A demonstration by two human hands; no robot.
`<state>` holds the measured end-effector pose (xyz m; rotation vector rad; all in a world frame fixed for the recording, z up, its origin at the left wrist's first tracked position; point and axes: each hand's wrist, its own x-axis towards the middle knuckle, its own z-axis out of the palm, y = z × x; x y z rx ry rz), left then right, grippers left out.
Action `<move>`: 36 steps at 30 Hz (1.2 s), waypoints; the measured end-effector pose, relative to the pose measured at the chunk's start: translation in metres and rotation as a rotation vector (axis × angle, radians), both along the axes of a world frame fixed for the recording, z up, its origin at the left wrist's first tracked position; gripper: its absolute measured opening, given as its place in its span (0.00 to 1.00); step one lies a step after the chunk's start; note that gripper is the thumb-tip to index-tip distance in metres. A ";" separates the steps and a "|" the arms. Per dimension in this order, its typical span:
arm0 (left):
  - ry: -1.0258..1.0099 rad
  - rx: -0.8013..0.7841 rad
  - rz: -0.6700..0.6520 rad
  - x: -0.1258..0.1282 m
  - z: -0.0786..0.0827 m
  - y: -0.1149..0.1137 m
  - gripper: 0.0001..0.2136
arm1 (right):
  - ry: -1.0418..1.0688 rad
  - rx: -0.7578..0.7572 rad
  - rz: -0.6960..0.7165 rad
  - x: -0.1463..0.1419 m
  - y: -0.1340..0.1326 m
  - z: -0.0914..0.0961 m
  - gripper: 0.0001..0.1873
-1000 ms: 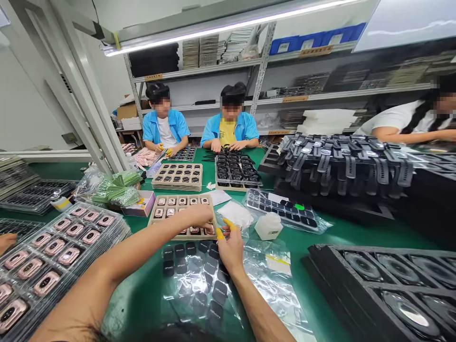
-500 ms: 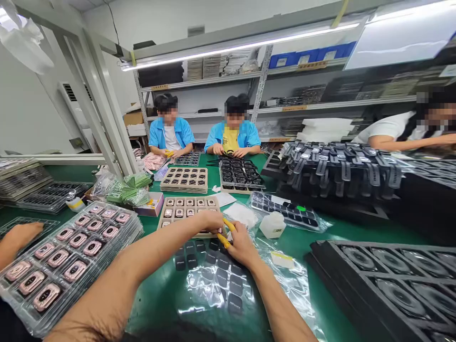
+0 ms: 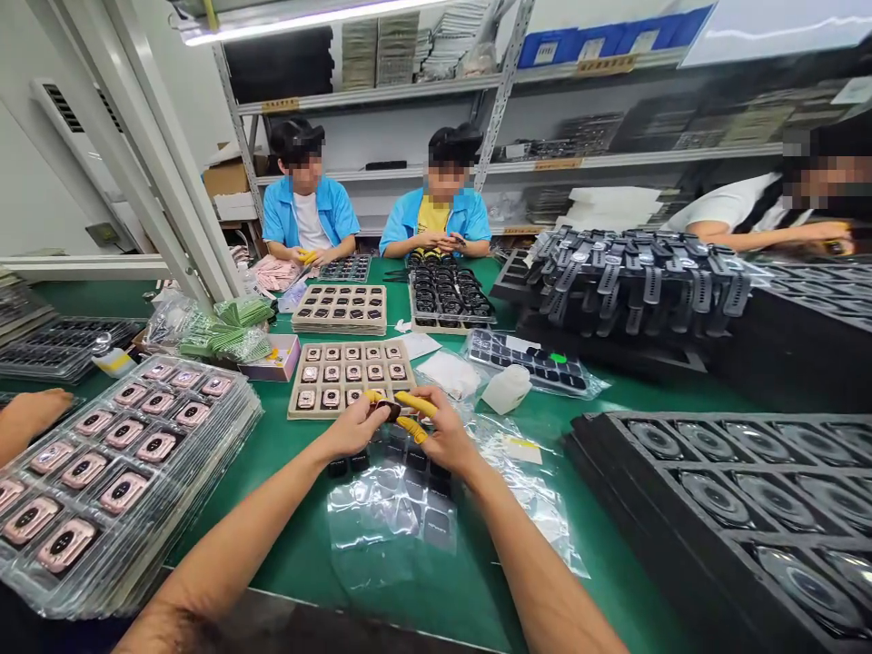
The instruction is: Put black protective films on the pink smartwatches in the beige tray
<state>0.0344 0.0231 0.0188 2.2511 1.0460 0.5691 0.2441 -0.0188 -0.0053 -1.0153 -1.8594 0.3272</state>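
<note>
In front of the beige tray, my left hand (image 3: pixel 358 425) pinches a small dark-faced watch case (image 3: pixel 388 411), a yellow finger cot showing on one finger. My right hand (image 3: pixel 446 431) is just right of it, yellow cots on thumb and forefinger, those two spread apart at the watch's edge. Whether they touch it I cannot tell. Beneath both hands lies a clear film sheet (image 3: pixel 361 518) bearing dark square stickers (image 3: pixel 436 525). The beige compartment tray (image 3: pixel 294 400) behind holds pink watch cases (image 3: pixel 331 372) in rows.
A tall stack of clear trays (image 3: pixel 224 454) with pink watch cases stands at left, another person's hand (image 3: pixel 44 413) beyond it. Black foam trays (image 3: pixel 586 436) fill the right. A white bottle (image 3: pixel 505 389) stands near plastic bags. Two people in blue sit opposite; another sits at right.
My hands have drawn back from the beige tray toward me, and a watch case now shows in my left hand. My right thumb and forefinger have spread. The camera view has tilted down.
</note>
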 end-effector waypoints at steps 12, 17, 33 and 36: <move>-0.617 -0.921 -0.129 -0.021 -0.010 -0.008 0.26 | 0.087 0.098 0.124 -0.017 -0.016 0.012 0.05; -0.765 -0.872 0.095 -0.027 -0.010 -0.016 0.28 | 0.454 -0.189 -0.125 -0.027 -0.052 0.026 0.11; -0.633 -0.669 0.159 -0.032 -0.023 -0.028 0.33 | -0.437 -0.346 -0.593 0.032 -0.041 0.013 0.15; -0.620 -0.646 0.195 -0.031 -0.026 -0.029 0.32 | -0.464 -0.443 -0.505 0.022 -0.002 0.014 0.09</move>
